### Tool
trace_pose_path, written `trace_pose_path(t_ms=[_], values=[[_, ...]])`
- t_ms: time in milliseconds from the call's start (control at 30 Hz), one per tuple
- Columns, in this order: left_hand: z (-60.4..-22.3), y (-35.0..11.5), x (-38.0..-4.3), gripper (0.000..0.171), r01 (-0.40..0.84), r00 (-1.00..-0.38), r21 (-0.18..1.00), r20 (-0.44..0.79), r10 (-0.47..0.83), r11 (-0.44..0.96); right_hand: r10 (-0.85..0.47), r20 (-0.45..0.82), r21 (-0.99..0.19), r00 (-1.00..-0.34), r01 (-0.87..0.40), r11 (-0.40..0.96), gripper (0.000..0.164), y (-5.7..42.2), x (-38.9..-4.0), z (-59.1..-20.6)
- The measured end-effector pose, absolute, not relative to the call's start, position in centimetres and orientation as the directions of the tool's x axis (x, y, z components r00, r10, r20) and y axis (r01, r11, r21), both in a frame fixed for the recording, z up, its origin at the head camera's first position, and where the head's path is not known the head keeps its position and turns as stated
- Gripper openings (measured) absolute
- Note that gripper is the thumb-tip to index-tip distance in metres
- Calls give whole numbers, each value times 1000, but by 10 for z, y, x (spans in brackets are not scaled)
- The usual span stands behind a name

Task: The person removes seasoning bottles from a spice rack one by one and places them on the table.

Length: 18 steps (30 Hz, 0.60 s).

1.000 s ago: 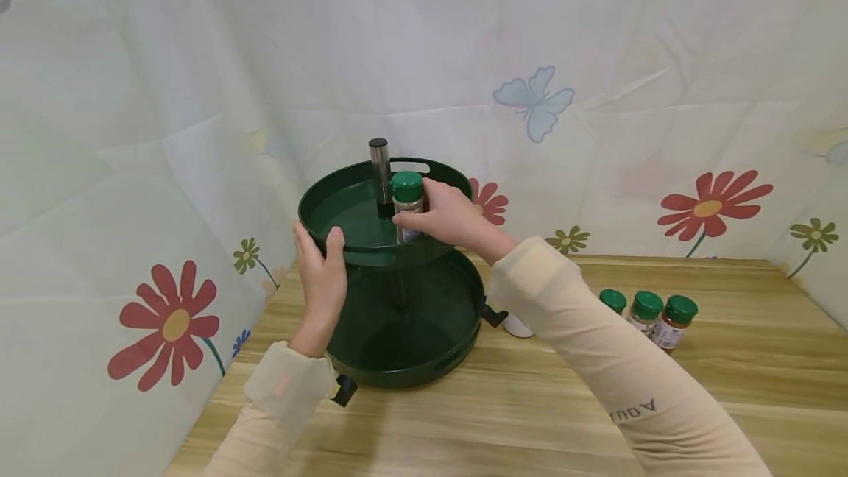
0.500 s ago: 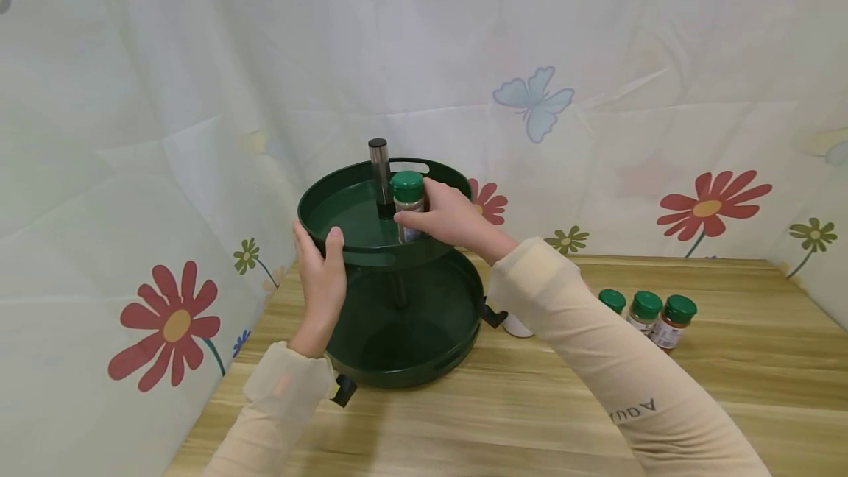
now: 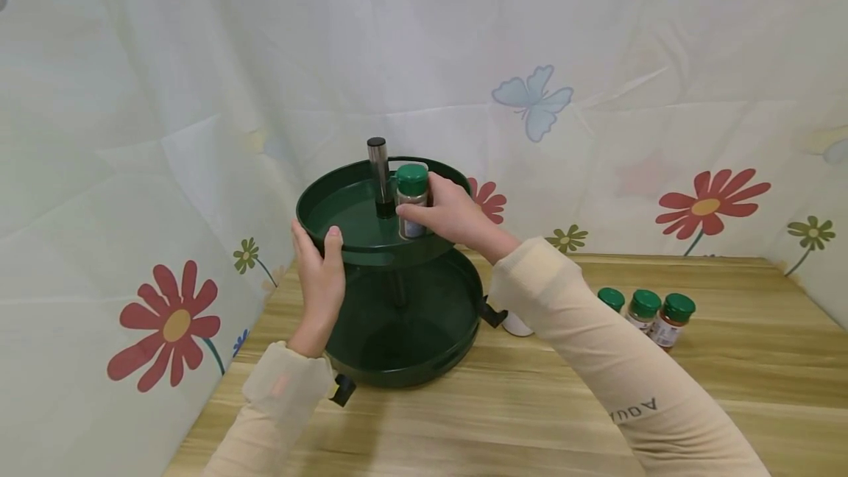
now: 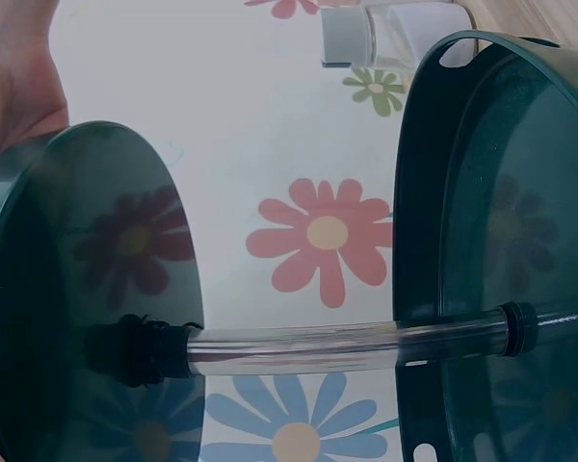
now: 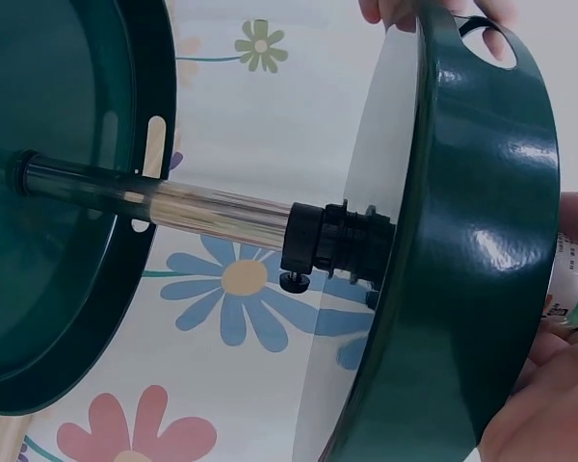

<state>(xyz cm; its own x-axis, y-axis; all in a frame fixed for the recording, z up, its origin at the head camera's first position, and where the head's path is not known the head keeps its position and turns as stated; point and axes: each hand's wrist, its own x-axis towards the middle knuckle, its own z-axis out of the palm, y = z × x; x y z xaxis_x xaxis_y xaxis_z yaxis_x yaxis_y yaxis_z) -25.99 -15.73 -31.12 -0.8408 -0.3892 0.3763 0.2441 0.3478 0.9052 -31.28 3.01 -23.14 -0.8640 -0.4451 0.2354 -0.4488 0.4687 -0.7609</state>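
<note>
A dark green two-tier round tray stand stands on the table, its upper tray (image 3: 344, 205) pierced by a metal post (image 3: 378, 168). My left hand (image 3: 321, 289) holds the upper tray at its near left wall, thumb up by the rim; its fingertips (image 5: 395, 12) show at the tray edge in the right wrist view. My right hand (image 3: 457, 216) grips a clear spice jar (image 3: 412, 201) with a green cap, upright inside the upper tray beside the post. The jar's label (image 5: 566, 279) shows past the tray wall in the right wrist view. Whether its base touches the tray is hidden.
The lower tray (image 3: 411, 322) sits beneath. A white-bodied container (image 3: 517, 325), partly hidden by my right sleeve, is beside it. Several green-capped spice jars (image 3: 669, 322) stand at the right on the wooden table (image 3: 762, 359). A flowered curtain (image 3: 596, 153) hangs behind.
The spice jar in my right hand has shifted slightly up and to the right, still inside the upper tray. My left hand keeps its place on the tray.
</note>
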Motion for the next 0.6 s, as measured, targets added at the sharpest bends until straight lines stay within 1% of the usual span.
trace_pose_path(t_ms=[300, 600], values=[[-312, -158, -260, 77, 236, -848, 907, 367, -383, 348, -429, 262, -815, -865, -436, 382, 41, 33, -314, -233], [-313, -159, -262, 77, 238, -852, 906, 367, -372, 349, -401, 274, -842, -874, -419, 340, 45, 34, -315, -234]])
